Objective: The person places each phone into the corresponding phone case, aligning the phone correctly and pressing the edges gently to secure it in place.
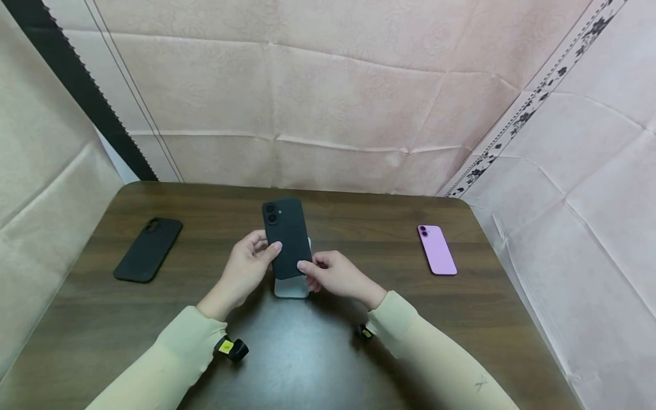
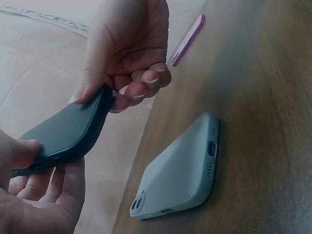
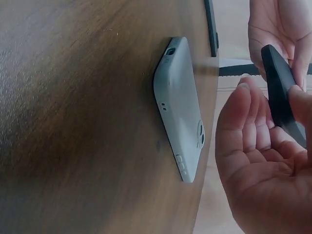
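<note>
Both hands hold a dark phone point(image 1: 288, 239) above the table, its back and camera lenses turned to the head view. My left hand point(image 1: 242, 270) grips its left edge, thumb across the back. At the lower right corner, my right hand point(image 1: 338, 274) pinches it between thumb and curled fingers. Below it on the table lies a light grey phone point(image 2: 178, 168), seemingly in a case, mostly covered by the dark phone in the head view. Its port and side cutouts show in the right wrist view.
On the brown wooden table point(image 1: 215, 205), a black phone or phone case point(image 1: 148, 250) lies at the left. A purple phone point(image 1: 438, 250) lies back down at the right. Pale patterned cloth point(image 1: 348, 102) hangs behind the table and along its sides.
</note>
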`<control>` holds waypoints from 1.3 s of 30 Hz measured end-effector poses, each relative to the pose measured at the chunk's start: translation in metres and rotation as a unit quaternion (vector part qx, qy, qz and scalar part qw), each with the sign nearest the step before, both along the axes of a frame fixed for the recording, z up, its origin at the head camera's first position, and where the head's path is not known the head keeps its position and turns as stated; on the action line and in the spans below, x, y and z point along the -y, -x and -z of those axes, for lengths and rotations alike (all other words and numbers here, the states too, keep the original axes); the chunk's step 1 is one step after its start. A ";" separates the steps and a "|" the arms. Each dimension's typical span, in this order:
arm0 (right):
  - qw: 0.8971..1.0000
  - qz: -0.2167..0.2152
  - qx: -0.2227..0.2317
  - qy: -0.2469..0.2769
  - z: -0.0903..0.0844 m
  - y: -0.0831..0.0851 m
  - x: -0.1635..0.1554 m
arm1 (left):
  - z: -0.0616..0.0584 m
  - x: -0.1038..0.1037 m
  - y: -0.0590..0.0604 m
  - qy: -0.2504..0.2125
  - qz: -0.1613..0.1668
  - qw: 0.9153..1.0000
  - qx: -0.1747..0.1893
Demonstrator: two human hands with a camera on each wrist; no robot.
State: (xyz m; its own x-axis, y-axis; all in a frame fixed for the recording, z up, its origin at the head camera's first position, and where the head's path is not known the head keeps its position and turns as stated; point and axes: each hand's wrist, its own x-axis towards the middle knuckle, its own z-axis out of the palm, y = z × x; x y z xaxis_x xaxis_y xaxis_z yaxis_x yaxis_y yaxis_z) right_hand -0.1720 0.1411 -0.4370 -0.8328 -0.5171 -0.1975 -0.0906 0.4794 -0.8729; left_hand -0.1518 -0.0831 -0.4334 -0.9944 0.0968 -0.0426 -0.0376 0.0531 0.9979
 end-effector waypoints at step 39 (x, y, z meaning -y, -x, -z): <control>0.976 0.034 0.101 0.190 0.000 0.000 0.005 | -0.001 0.008 0.005 -0.017 0.039 0.998 0.041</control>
State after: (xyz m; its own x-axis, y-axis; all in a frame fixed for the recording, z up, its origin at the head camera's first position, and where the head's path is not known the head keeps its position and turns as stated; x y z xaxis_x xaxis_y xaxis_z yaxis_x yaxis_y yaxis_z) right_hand -0.1724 0.1365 -0.4372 -0.8314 -0.5301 -0.1666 0.1229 0.1170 -0.9855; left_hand -0.1571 -0.0907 -0.4329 -0.9769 0.1772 -0.1196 -0.1170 0.0253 0.9928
